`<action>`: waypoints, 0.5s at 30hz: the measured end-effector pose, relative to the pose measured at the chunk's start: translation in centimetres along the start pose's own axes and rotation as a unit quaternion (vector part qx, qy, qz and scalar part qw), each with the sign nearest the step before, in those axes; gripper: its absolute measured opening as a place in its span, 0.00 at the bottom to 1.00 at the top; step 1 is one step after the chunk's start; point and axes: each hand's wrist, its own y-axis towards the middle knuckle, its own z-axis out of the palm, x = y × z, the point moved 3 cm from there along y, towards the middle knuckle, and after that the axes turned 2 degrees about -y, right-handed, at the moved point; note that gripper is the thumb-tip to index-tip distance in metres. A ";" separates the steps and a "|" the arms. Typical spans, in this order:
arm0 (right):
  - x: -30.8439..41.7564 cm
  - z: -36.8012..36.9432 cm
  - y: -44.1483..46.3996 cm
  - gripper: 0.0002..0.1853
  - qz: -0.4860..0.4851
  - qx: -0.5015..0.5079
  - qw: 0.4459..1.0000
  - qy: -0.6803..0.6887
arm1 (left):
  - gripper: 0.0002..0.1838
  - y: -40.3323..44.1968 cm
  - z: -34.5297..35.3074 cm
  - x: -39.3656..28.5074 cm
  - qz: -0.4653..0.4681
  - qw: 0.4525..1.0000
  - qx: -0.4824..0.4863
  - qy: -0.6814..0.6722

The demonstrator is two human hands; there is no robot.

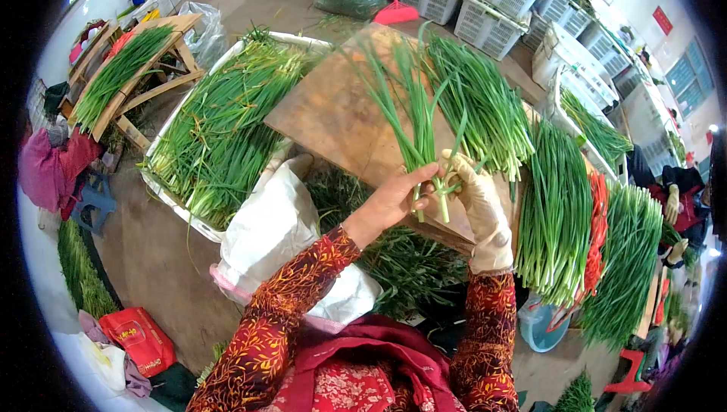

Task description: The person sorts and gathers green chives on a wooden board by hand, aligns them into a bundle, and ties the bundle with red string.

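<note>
My bare left hand [400, 194] is closed around a small bunch of Chinese chives [415, 128], leaves pointing away and pale stalk ends toward me. Close beside it, my right hand [485, 204] wears a cream glove. Its fingers are bent in at the stalks and pinch a thin curled green strand near the bunch. Both hands are above the near edge of a wooden board [333, 117]. On the board's right side lies a thick pile of chives [485, 105]. Further right hang more bundles [556, 211], with red ties [598, 223] next to them.
Left of the board stands a white crate [163, 135] heaped with loose chives. A white sack [269, 230] lies by my left forearm, with dark green trimmings [409, 260] below the board. Stacked crates [496, 26] and a red dustpan [395, 12] are behind. Other people work at both sides.
</note>
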 end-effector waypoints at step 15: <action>-2.7 1.1 -8.9 0.15 -0.280 0.092 0.952 -0.079 | 0.10 2.8 -6.2 -11.1 0.168 0.967 -0.166 0.097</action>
